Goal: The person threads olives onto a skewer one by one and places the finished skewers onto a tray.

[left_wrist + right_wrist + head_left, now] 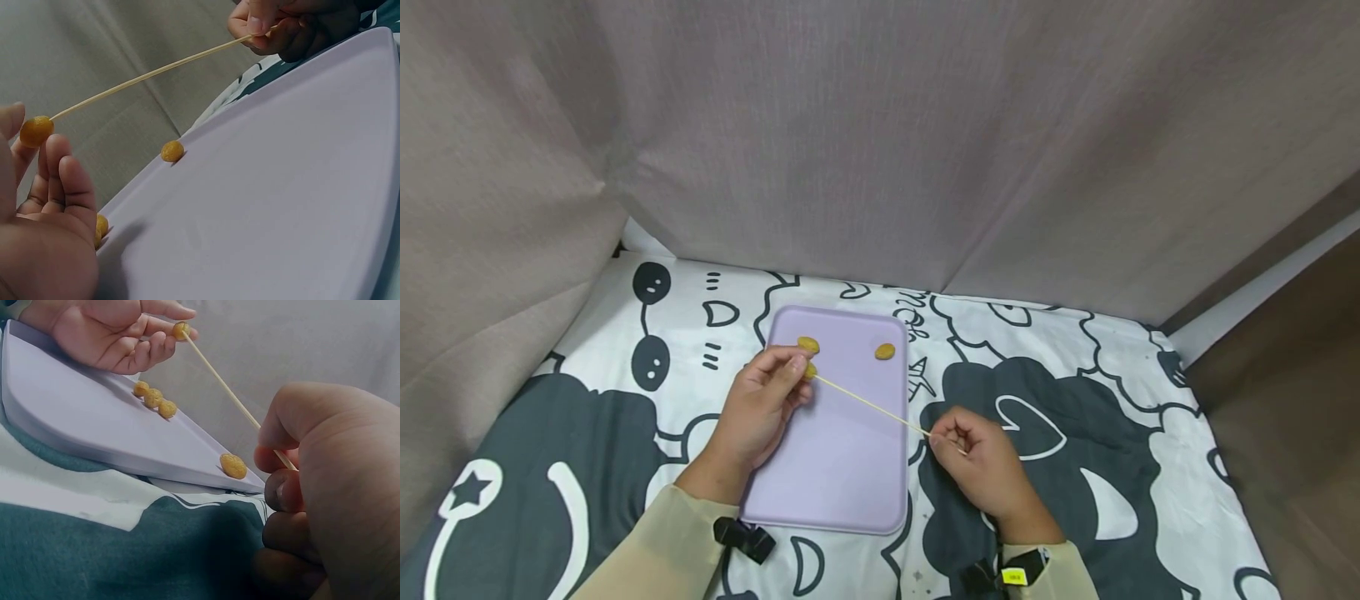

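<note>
Two hands hold a thin stick and a little yellow ball over a purple tray.
The left hand [767, 408] pinches the yellow ball [36, 131] with its thumb and finger, up above the tray [835, 458], on its left side. The right hand [977, 458] has its fingers curled and grips the thin stick [868, 403] near one end, just past the tray's right edge. The stick's other end meets the ball, but I cannot tell how deep the tip goes. On the tray, three more balls [152, 398] sit in a row near the left hand, and one lone ball [885, 352] sits near the far right corner. Under the tray is a cloth [1187, 467] with black and white pictures.
</note>
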`<act>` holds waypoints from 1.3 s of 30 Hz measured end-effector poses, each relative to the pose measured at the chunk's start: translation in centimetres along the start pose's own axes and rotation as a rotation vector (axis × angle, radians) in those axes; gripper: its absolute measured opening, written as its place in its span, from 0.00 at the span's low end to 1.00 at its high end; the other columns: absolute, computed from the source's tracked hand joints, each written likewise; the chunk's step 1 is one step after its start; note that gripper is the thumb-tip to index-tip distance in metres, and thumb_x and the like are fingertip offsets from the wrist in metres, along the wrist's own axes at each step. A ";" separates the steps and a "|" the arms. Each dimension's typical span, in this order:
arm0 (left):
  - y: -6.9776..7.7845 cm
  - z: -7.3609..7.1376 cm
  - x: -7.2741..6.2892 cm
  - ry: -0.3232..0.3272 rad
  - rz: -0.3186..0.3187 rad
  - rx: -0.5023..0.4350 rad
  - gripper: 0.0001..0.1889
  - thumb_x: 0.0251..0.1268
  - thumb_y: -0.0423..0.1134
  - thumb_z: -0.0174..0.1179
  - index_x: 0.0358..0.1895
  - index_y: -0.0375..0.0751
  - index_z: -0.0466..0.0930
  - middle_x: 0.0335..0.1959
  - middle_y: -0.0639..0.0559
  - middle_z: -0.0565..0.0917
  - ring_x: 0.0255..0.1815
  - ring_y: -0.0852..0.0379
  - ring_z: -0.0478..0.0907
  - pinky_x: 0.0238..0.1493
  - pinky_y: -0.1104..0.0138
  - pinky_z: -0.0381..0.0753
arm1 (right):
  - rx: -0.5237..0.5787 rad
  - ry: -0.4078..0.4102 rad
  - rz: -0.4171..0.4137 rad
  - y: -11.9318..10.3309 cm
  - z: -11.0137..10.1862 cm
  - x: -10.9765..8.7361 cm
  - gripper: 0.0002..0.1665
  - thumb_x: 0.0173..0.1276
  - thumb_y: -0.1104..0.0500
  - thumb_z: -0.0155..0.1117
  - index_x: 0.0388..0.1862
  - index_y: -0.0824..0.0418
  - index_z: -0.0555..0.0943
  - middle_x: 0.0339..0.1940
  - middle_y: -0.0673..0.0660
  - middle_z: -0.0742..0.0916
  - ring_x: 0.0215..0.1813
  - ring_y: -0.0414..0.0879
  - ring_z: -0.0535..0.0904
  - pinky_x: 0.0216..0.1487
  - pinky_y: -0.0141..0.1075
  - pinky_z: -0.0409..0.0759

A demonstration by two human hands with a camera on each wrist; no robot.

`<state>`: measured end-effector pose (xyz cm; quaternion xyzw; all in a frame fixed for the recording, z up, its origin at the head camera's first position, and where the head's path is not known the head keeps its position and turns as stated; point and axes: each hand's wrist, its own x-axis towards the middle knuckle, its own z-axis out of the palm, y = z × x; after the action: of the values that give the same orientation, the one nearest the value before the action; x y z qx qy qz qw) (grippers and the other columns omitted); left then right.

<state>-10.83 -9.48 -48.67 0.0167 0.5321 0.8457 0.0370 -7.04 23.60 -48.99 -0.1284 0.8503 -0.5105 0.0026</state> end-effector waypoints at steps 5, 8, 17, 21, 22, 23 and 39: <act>0.2 -0.1 -0.2 -0.044 0.015 -0.061 0.17 0.86 0.28 0.55 0.68 0.22 0.79 0.44 0.54 0.88 0.39 0.61 0.86 0.46 0.70 0.91 | 0.020 0.000 0.009 0.0 0.0 0.0 0.13 0.76 0.68 0.73 0.35 0.51 0.85 0.24 0.47 0.78 0.25 0.38 0.72 0.25 0.33 0.75; 0.2 -0.1 -0.2 -0.048 0.021 -0.075 0.16 0.84 0.25 0.55 0.67 0.23 0.81 0.45 0.54 0.88 0.39 0.61 0.86 0.47 0.71 0.91 | 0.022 0.002 0.015 -0.1 0.0 0.0 0.13 0.76 0.68 0.73 0.35 0.51 0.85 0.24 0.47 0.78 0.25 0.38 0.72 0.25 0.33 0.75; -0.2 -0.1 0.0 -0.049 0.032 -0.008 0.16 0.81 0.23 0.59 0.65 0.28 0.84 0.47 0.53 0.87 0.41 0.60 0.87 0.50 0.70 0.93 | 0.017 0.007 0.007 -0.1 -0.2 0.0 0.13 0.76 0.68 0.73 0.35 0.51 0.85 0.23 0.47 0.78 0.24 0.37 0.72 0.24 0.33 0.74; -0.3 -0.1 0.0 -0.053 0.031 -0.001 0.15 0.81 0.23 0.60 0.63 0.32 0.87 0.46 0.53 0.87 0.40 0.59 0.87 0.50 0.69 0.93 | 0.019 0.006 0.015 -0.1 -0.2 0.0 0.13 0.76 0.68 0.73 0.35 0.51 0.85 0.23 0.47 0.78 0.24 0.37 0.72 0.24 0.33 0.74; -0.3 -0.1 -0.1 -0.055 0.027 -0.002 0.15 0.81 0.23 0.60 0.63 0.33 0.87 0.46 0.52 0.88 0.40 0.59 0.87 0.50 0.68 0.93 | 0.020 0.006 0.015 0.0 -0.2 0.0 0.13 0.76 0.68 0.73 0.35 0.51 0.85 0.23 0.47 0.78 0.24 0.37 0.72 0.24 0.33 0.74; -0.3 -0.1 -0.1 -0.056 0.024 -0.004 0.15 0.81 0.23 0.60 0.63 0.34 0.87 0.46 0.52 0.88 0.40 0.59 0.88 0.50 0.68 0.93 | 0.022 0.006 0.017 0.0 -0.1 0.0 0.13 0.76 0.68 0.74 0.35 0.51 0.85 0.23 0.47 0.78 0.24 0.37 0.72 0.24 0.33 0.74; -0.3 -0.1 -0.2 -0.096 -0.011 0.046 0.13 0.81 0.24 0.62 0.60 0.35 0.88 0.45 0.54 0.93 0.40 0.60 0.91 0.49 0.67 0.95 | 0.030 0.006 0.027 -0.1 -0.2 -0.1 0.13 0.75 0.68 0.74 0.35 0.51 0.85 0.23 0.47 0.78 0.24 0.37 0.71 0.23 0.32 0.74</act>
<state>-10.64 -9.47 -48.96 0.0554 0.5493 0.8311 0.0667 -6.98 23.70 -48.83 -0.1153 0.8442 -0.5234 0.0086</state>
